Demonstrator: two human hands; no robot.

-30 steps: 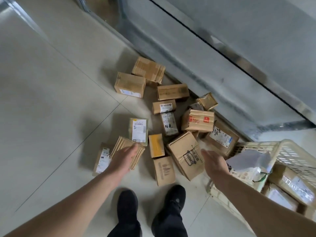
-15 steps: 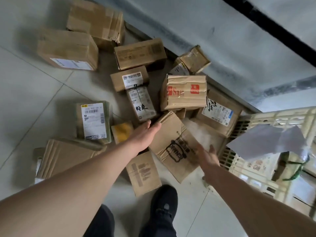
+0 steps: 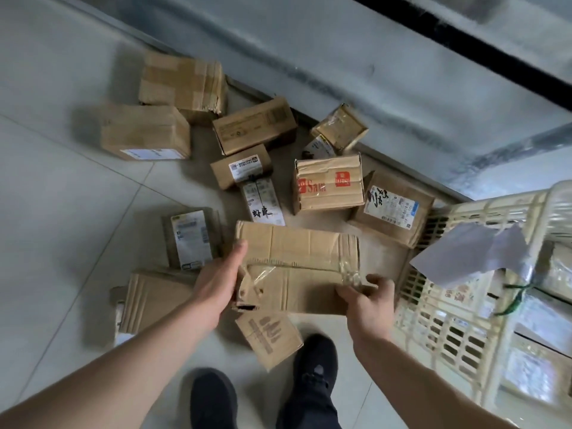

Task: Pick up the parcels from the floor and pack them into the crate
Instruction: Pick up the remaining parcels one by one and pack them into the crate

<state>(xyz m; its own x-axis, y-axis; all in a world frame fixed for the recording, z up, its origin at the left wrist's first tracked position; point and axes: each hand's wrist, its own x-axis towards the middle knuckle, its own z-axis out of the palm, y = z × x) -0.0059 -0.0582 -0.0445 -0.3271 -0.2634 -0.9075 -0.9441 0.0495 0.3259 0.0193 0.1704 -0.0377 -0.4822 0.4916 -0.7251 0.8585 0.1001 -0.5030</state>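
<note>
A large brown cardboard parcel (image 3: pixel 297 267) with torn tape is held between both hands, lifted above the floor. My left hand (image 3: pixel 218 281) presses its left end and my right hand (image 3: pixel 368 300) grips its lower right corner. Several more cardboard parcels lie scattered on the tiled floor, among them a box with red marks (image 3: pixel 328 182), a labelled box (image 3: pixel 391 207) next to the crate and a flat box (image 3: pixel 269 337) by my shoes. The cream plastic crate (image 3: pixel 458 332) stands at the right with parcels inside and a white sheet (image 3: pixel 470 255) on top.
A grey wall with a metal skirting strip (image 3: pixel 387 97) runs diagonally behind the pile. My black shoes (image 3: pixel 315 379) stand at the bottom centre. Bare pale tiles (image 3: pixel 62 212) stretch to the left.
Both hands reached down and took hold of the large parcel, which has turned and come up off the floor. The camera has dropped closer to the pile.
</note>
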